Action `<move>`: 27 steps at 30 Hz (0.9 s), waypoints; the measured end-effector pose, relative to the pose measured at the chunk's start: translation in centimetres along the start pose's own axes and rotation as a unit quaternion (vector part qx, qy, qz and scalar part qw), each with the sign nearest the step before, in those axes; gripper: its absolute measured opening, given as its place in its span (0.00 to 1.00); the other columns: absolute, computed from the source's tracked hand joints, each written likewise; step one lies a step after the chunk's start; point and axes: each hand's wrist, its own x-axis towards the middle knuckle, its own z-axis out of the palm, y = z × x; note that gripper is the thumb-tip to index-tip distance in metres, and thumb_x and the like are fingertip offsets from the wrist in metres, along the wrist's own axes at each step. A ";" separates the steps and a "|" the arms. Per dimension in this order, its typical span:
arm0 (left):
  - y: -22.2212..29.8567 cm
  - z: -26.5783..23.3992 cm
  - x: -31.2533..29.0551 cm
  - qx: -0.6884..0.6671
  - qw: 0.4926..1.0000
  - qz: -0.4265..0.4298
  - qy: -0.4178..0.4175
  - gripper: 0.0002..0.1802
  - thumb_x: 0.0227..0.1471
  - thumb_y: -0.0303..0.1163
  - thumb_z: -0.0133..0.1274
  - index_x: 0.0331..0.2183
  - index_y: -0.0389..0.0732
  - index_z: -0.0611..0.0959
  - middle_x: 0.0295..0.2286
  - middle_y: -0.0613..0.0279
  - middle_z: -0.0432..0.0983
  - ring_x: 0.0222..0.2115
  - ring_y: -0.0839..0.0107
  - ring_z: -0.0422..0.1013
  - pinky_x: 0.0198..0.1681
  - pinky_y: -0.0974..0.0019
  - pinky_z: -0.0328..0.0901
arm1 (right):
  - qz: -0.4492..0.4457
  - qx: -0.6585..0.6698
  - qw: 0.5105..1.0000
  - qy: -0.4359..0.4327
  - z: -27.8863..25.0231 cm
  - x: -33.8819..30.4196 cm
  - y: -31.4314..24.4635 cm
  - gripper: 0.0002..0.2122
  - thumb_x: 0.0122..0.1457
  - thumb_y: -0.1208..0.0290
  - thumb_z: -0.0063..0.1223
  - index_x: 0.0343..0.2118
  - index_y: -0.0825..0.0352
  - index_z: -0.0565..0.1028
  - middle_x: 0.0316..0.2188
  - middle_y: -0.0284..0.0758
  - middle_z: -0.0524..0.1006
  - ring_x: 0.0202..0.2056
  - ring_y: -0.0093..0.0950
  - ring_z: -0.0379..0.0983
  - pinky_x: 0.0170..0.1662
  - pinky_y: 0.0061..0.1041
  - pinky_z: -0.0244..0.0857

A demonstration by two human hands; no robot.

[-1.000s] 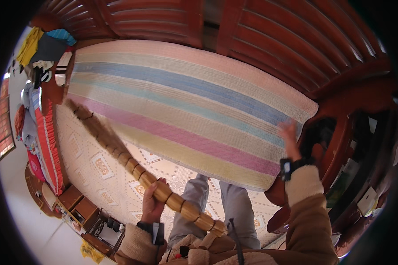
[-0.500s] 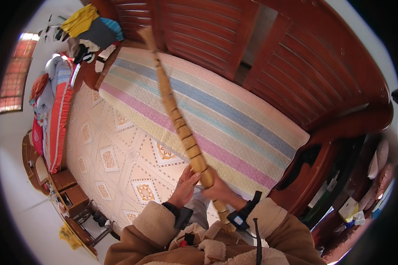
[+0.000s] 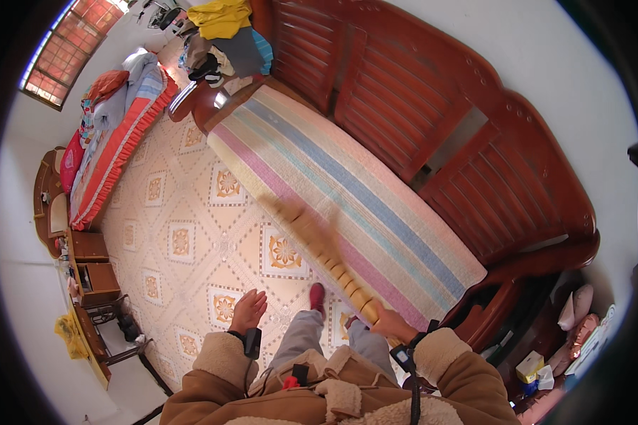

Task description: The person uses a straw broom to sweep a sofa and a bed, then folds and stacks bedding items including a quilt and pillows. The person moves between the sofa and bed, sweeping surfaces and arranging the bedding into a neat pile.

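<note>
My right hand point(image 3: 393, 324) is closed around the near end of a long, tan, bamboo-like stick point(image 3: 340, 275) with dark rings dividing it into segments. From the hand, the stick reaches up and to the left over the front edge of a striped seat cover point(image 3: 376, 205). Its far part is smeared by motion, so I cannot tell whether it touches the cover. My left hand point(image 3: 249, 310) is apart from the stick, over the tiled floor, with its fingers stretched out and nothing in it.
The cover lies on a long red-brown wooden bench with a slatted back point(image 3: 404, 113). Piled clothes point(image 3: 227, 42) sit at its far end. A bed point(image 3: 124, 134) with red-edged bedding and a wooden cabinet point(image 3: 96, 273) stand left. My shoes are on the patterned floor point(image 3: 181, 241).
My left hand has let go of the stick and moved left. The stick, now in my right hand only, has swung lower. The view has shifted, showing my legs and a red shoe.
</note>
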 end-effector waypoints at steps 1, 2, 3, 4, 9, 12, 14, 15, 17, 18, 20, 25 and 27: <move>0.6 -1.1 0.7 -0.004 1.000 -0.003 0.016 0.25 0.51 0.35 0.48 0.50 0.43 0.63 0.47 0.56 0.63 0.45 0.66 0.63 0.49 0.64 0.59 | -0.033 -0.005 0.999 -0.024 -0.3 -0.3 -1.1 0.43 0.35 0.64 0.57 0.57 0.59 0.46 0.30 0.52 0.73 0.32 0.47 0.71 0.34 0.38 0.64; 1.2 -2.1 1.4 -0.026 1.000 0.001 0.014 0.24 0.51 0.36 0.49 0.49 0.43 0.63 0.47 0.57 0.64 0.45 0.66 0.63 0.49 0.64 0.60 | -0.062 -0.015 0.997 -0.050 -0.6 -0.6 -2.2 0.43 0.35 0.64 0.57 0.57 0.59 0.46 0.30 0.52 0.73 0.32 0.47 0.71 0.34 0.38 0.64; 1.9 -3.1 2.0 -0.043 0.999 0.004 0.020 0.24 0.50 0.36 0.49 0.48 0.43 0.64 0.47 0.57 0.64 0.45 0.66 0.64 0.48 0.64 0.60 | -0.102 -0.019 0.992 -0.074 -0.8 -0.8 -3.4 0.43 0.35 0.65 0.57 0.57 0.58 0.46 0.30 0.52 0.73 0.33 0.47 0.71 0.34 0.38 0.64; 2.7 -4.1 2.6 -0.054 0.998 0.008 0.029 0.23 0.50 0.36 0.49 0.48 0.43 0.65 0.46 0.57 0.64 0.44 0.66 0.64 0.48 0.65 0.60 | -0.083 -0.027 0.994 -0.062 -1.0 -0.6 -4.5 0.44 0.35 0.65 0.57 0.57 0.57 0.46 0.31 0.52 0.73 0.33 0.47 0.71 0.35 0.38 0.64; 9.0 -9.7 5.5 -0.144 0.988 0.041 0.046 0.15 0.48 0.34 0.51 0.40 0.44 0.71 0.37 0.59 0.72 0.35 0.69 0.69 0.38 0.67 0.66 | -0.046 0.044 0.991 0.118 -2.6 2.8 -8.2 0.44 0.35 0.66 0.57 0.58 0.57 0.46 0.31 0.51 0.73 0.34 0.43 0.71 0.36 0.36 0.64; 13.7 -14.5 6.1 -0.175 0.981 0.064 0.045 0.15 0.48 0.34 0.52 0.40 0.43 0.71 0.35 0.60 0.73 0.34 0.71 0.70 0.37 0.68 0.67 | 0.045 0.155 0.963 0.217 -3.9 6.2 -11.1 0.41 0.37 0.68 0.57 0.57 0.59 0.48 0.29 0.48 0.73 0.32 0.39 0.72 0.35 0.33 0.65; 16.7 -17.9 6.1 -0.194 0.976 0.087 0.049 0.16 0.47 0.34 0.53 0.39 0.42 0.72 0.34 0.61 0.74 0.32 0.73 0.70 0.37 0.69 0.67 | 0.043 0.222 0.957 0.181 -5.1 9.3 -14.3 0.39 0.38 0.70 0.56 0.56 0.60 0.50 0.26 0.45 0.73 0.29 0.36 0.71 0.33 0.31 0.65; 18.0 -19.6 6.0 -0.214 0.971 0.096 0.052 0.16 0.47 0.34 0.53 0.39 0.42 0.72 0.34 0.61 0.74 0.32 0.74 0.70 0.36 0.70 0.67 | 0.075 0.252 0.949 0.174 -5.0 10.0 -16.0 0.39 0.38 0.70 0.56 0.56 0.61 0.50 0.25 0.44 0.73 0.28 0.35 0.71 0.33 0.31 0.65; 19.8 -22.1 6.3 -0.222 0.964 0.118 0.086 0.16 0.47 0.34 0.53 0.39 0.43 0.72 0.34 0.62 0.74 0.31 0.75 0.70 0.35 0.71 0.66 | 0.068 0.154 0.983 0.076 -4.7 10.1 -19.4 0.39 0.38 0.71 0.55 0.56 0.61 0.49 0.28 0.43 0.72 0.29 0.31 0.71 0.30 0.29 0.65; 20.4 -23.1 6.5 -0.228 0.962 0.115 0.099 0.14 0.47 0.34 0.53 0.38 0.43 0.72 0.34 0.62 0.74 0.32 0.75 0.70 0.35 0.72 0.66 | 0.067 0.107 0.991 0.032 -4.3 10.0 -21.1 0.39 0.38 0.71 0.54 0.56 0.62 0.49 0.30 0.43 0.72 0.29 0.29 0.70 0.29 0.28 0.65; 21.1 -23.8 7.4 -0.254 0.953 0.090 0.142 0.14 0.46 0.34 0.53 0.37 0.43 0.73 0.34 0.63 0.74 0.31 0.75 0.70 0.34 0.72 0.66 | 0.000 0.073 0.996 -0.054 -2.8 10.2 -24.8 0.38 0.38 0.70 0.54 0.56 0.60 0.51 0.26 0.47 0.73 0.26 0.38 0.71 0.30 0.33 0.65; 23.1 -22.3 9.6 -0.261 0.959 0.066 0.084 0.14 0.46 0.34 0.54 0.37 0.44 0.73 0.33 0.64 0.74 0.31 0.76 0.70 0.34 0.73 0.67 | -0.080 -0.022 0.991 -0.103 -4.0 12.2 -30.3 0.42 0.36 0.69 0.55 0.58 0.58 0.47 0.29 0.55 0.72 0.32 0.45 0.71 0.36 0.32 0.64; 25.2 -21.3 10.7 -0.259 0.960 0.072 0.076 0.13 0.46 0.34 0.54 0.37 0.43 0.73 0.33 0.64 0.74 0.31 0.76 0.70 0.34 0.72 0.67 | -0.116 -0.046 0.992 -0.003 -6.0 14.2 -31.5 0.42 0.36 0.69 0.55 0.58 0.57 0.47 0.28 0.54 0.72 0.31 0.44 0.72 0.36 0.32 0.64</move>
